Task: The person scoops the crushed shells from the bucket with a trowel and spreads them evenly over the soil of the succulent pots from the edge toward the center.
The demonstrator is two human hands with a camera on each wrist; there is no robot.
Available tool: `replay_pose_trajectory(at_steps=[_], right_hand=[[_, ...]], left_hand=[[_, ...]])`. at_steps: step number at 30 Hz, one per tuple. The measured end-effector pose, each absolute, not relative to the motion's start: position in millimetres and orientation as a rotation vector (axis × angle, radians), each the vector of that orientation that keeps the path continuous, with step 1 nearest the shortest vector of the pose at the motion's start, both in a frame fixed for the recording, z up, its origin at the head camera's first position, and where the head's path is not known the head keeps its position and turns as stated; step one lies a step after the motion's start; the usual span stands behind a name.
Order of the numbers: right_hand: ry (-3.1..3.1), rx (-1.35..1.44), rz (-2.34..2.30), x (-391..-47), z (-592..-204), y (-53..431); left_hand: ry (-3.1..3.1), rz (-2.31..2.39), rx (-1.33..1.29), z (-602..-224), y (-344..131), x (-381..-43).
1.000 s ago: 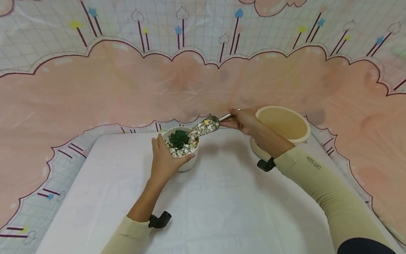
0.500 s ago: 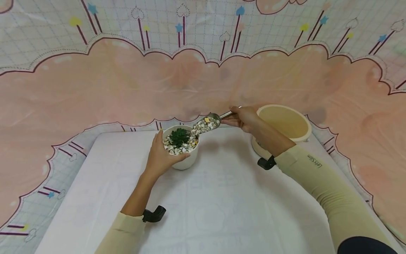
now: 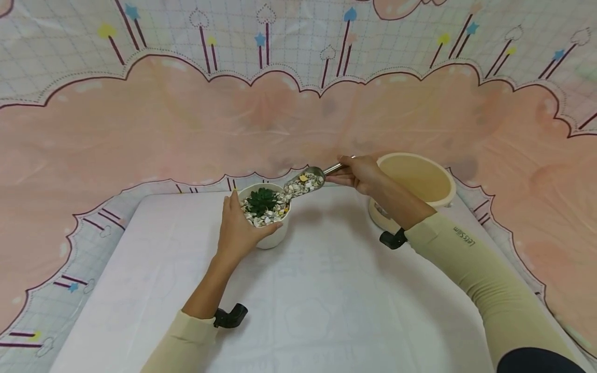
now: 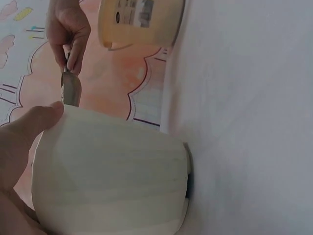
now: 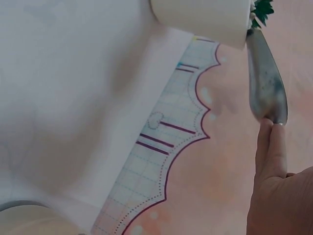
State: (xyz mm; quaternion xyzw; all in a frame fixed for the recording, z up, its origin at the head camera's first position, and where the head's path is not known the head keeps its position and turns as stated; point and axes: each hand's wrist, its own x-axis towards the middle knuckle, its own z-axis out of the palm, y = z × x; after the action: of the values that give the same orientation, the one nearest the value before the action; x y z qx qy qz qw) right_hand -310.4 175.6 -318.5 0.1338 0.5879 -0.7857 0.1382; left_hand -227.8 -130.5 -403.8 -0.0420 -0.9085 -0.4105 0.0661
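Note:
A white plant pot [image 3: 272, 239] holds a dark green succulent [image 3: 261, 201] with pale pebbles around it. My left hand [image 3: 239, 230] grips the pot near its rim, thumb at the front and fingers on the far left side. In the left wrist view the pot's wall [image 4: 115, 171] fills the lower part and stands on the table. My right hand [image 3: 366, 175] holds a metal scoop [image 3: 319, 173] by its handle. Several white and yellowish pebbles [image 3: 302, 185] lie in the scoop, whose tip meets the pot's right rim. From the right wrist, the scoop's underside [image 5: 266, 78] shows.
A cream bucket [image 3: 453, 194] stands at the table's back right, partly behind my right forearm. A white cloth covers the table [image 3: 317, 290]. Behind its far edge hangs a pink patterned cloth [image 3: 196, 129]. Black wrist mounts [image 3: 230, 316] sit on both cuffs.
My left wrist and forearm have shifted slightly, while that hand stays on the pot. The scoop remains at the pot's rim with pebbles in it.

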Motion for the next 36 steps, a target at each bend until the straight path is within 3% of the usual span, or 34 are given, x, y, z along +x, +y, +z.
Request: replay_pose_trajectory(at_steps=[6,16,30,36], right_hand=[[1.705,0.380,-2.265,-309,-316,176],[1.712,0.369,-2.270,-308,-316,173],[1.700,0.385,-2.287,-309,-318,172],[1.693,0.388,-2.290,-310,-318,171]], left_hand=[[-2.741,-1.278,-0.213,-402,-138,-231],[-2.736,-1.247,-0.118,-401,-128,-224],[-2.751,-1.327,-0.323,-402,-148,-237],[-2.719,-1.347,-0.247,-400,-138,-229]])
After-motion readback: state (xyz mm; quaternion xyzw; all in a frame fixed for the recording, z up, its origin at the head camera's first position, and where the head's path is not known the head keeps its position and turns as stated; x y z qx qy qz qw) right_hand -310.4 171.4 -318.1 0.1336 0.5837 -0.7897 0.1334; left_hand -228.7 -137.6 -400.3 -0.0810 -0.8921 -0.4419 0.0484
